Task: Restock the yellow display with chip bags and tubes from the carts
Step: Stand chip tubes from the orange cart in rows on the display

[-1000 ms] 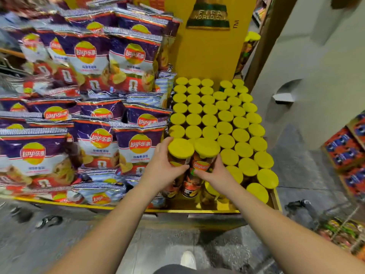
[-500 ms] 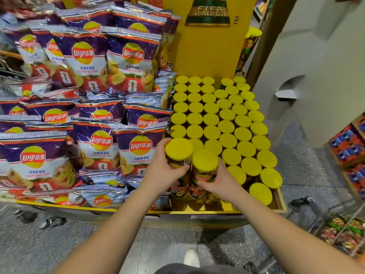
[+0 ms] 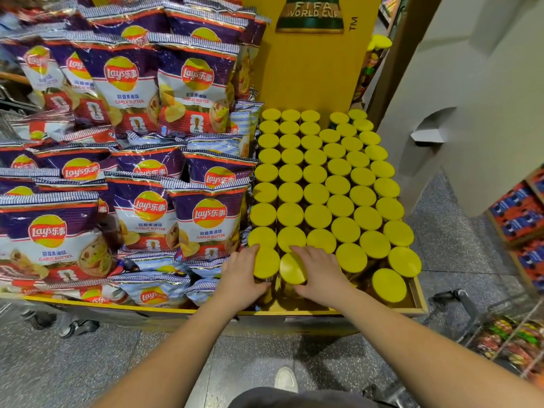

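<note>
The left hand [image 3: 240,278] is holding a tube [image 3: 266,263] with a yellow lid, its fingers curling round the left side and its thumb low on the front. The right hand [image 3: 319,275] is holding the next tube [image 3: 291,269], fingers lying over the lid and thumb tucking under. Both tubes are standing side by side and touching, in the front row of the yellow display [image 3: 412,304], at its left end. Many more tubes [image 3: 316,192] are standing in rows behind them, lids close together. One tube [image 3: 388,285] is standing at the front right. Purple chip bags [image 3: 206,222] are piling up just to the left of the tubes. A cart [image 3: 506,334] with snacks is sitting on the floor at the right.
</note>
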The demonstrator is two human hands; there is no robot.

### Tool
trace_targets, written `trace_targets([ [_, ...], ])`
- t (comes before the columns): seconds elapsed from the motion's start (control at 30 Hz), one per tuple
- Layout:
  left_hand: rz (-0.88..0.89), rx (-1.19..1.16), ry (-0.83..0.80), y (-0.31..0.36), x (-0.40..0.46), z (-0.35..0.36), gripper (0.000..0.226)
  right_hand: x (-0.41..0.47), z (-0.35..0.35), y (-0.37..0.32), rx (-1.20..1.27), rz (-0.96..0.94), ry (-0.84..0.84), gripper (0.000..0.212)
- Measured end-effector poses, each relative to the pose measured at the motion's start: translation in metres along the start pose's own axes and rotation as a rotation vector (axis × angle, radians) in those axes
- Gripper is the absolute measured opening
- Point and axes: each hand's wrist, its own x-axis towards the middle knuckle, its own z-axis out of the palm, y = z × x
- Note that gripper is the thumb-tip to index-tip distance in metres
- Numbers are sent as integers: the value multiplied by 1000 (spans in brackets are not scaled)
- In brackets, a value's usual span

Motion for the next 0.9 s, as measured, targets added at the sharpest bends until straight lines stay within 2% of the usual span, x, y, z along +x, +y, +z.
trace_targets([
  [0.1,32,222,-26,-6,1,8,88,-1,4,-2,-177,-45,17,83],
  [0.2,73,330,-28,-6,-1,15,83,-3,9,-3,-282,-115,30,78],
  [0.27,89,350,-14,-5,-1,19,80,-2,10,-3,-321,-139,38,76],
  [0.5,84,384,94,-10,-9,29,80,-5,17,-7,-263,-43,59,72],
  [0.67,68,420,43,-9,-6,26,88,-6,15,-1,-286,-60,57,72],
  [0.73,86,351,52,-4,-8,20,90,-8,4,5,-247,-96,13,79],
  [0.8,136,220,85,5,-7,11,85,-10,-17,9,-102,-135,-29,80],
  [0.9,191,-12,176,42,2,-11,74,-15,-63,25,178,-88,98,65],
])
